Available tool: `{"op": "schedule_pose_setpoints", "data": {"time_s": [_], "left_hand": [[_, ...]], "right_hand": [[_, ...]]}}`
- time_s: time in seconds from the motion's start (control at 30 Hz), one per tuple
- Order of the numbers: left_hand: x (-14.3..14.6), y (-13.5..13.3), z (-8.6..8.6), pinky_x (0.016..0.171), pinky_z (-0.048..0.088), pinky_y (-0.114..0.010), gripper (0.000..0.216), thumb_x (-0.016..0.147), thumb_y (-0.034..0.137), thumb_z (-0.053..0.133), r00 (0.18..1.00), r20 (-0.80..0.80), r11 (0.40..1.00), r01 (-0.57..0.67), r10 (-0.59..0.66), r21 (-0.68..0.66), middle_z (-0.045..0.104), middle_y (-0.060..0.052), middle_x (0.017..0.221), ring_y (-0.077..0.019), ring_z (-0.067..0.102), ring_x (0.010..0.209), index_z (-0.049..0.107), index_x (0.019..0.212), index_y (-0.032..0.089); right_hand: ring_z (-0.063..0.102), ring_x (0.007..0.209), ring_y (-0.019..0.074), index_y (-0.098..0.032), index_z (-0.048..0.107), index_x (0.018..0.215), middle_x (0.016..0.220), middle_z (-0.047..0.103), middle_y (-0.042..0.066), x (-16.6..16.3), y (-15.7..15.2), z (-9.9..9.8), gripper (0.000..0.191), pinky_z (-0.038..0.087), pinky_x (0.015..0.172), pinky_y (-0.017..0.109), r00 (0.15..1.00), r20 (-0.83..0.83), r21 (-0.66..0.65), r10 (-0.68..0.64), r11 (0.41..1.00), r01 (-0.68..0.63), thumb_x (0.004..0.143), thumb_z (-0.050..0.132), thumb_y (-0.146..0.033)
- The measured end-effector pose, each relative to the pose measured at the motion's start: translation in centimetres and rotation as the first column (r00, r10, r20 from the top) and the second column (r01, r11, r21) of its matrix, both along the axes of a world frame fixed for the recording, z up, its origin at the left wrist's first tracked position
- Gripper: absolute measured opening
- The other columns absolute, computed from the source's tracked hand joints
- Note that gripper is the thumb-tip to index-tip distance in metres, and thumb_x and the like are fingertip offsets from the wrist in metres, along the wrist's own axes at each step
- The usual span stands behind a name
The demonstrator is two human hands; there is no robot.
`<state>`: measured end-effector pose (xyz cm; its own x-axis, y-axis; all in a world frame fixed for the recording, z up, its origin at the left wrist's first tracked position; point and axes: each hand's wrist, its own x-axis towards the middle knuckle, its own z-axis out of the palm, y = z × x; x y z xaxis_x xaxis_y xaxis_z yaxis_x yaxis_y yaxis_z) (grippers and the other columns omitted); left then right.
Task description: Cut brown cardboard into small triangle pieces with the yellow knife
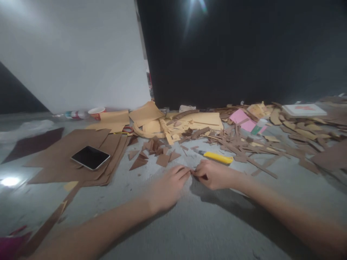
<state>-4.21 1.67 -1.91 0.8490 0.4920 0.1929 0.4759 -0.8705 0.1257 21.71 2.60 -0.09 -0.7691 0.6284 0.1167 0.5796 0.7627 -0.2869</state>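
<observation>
Grip: left hand and right hand both pinched our small brown piece | Step: folding, we judged | Next: probably needed steady pressure

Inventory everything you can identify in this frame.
Small piece: one, brown, centre
Cutter: one, yellow, right of centre
Cut pieces: many, brown, centre
Sheets: several, brown, left
Phone: one, black, on sheets
Dark sheet: one, maroon, left
Plastic film: count unclear, whitish, left
Bottle: one, clear, left
Cup: one, red, left
Card: several, tan, back
Scraps: many, brown, right
Paper: one, pink, right
Small bottle: one, white-green, right
Flat case: one, white, right
Panels: two, white and black, back
Left hand, right hand: one each, centre, at small piece
</observation>
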Motion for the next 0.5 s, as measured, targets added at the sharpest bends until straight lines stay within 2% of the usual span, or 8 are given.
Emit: {"op": "schedule_pose_setpoints", "data": {"time_s": [0.13,0.3,0.5], "left_hand": [[-0.2,0.4,0.0,0.128,0.043,-0.045,0.066,0.09,-0.001,0.046,0.999,0.042,1.0,0.006,-0.004,-0.029,0.064,-0.013,0.153,-0.0272,0.052,0.15,0.059,0.152,0.013],[-0.4,1.0,0.1,0.123,0.049,-0.044,0.063,0.088,-0.005,0.044,0.986,0.169,0.99,0.031,-0.008,-0.134,0.072,-0.011,0.139,-0.0247,0.06,0.137,0.065,0.143,0.016],[-0.3,0.9,1.0,0.113,0.055,-0.04,0.057,0.087,-0.006,0.043,0.97,0.217,0.956,-0.045,0.112,-0.29,0.072,-0.009,0.126,-0.0226,0.066,0.124,0.068,0.13,0.021]], "right_hand": [[0.054,0.064,0.0171,-0.018,0.068,0.069,0.068,0.07,0.005,-0.4,-0.3,0.1,0.023,0.036,0.073,0.034,0.996,0.085,0.117,-0.011,0.993,0.001,0.087,0.062,-0.005],[0.063,0.074,0.0203,-0.016,0.075,0.09,0.084,0.077,0.008,-0.8,-0.6,-0.2,0.02,0.04,0.079,0.037,0.978,0.205,0.289,0.046,0.951,-0.105,0.095,0.06,-0.005],[0.065,0.081,0.0232,-0.013,0.076,0.096,0.086,0.075,0.009,-1.2,-1.0,0.2,0.014,0.042,0.081,0.038,0.963,0.269,0.385,0.036,0.912,-0.142,0.102,0.064,-0.008]]}}
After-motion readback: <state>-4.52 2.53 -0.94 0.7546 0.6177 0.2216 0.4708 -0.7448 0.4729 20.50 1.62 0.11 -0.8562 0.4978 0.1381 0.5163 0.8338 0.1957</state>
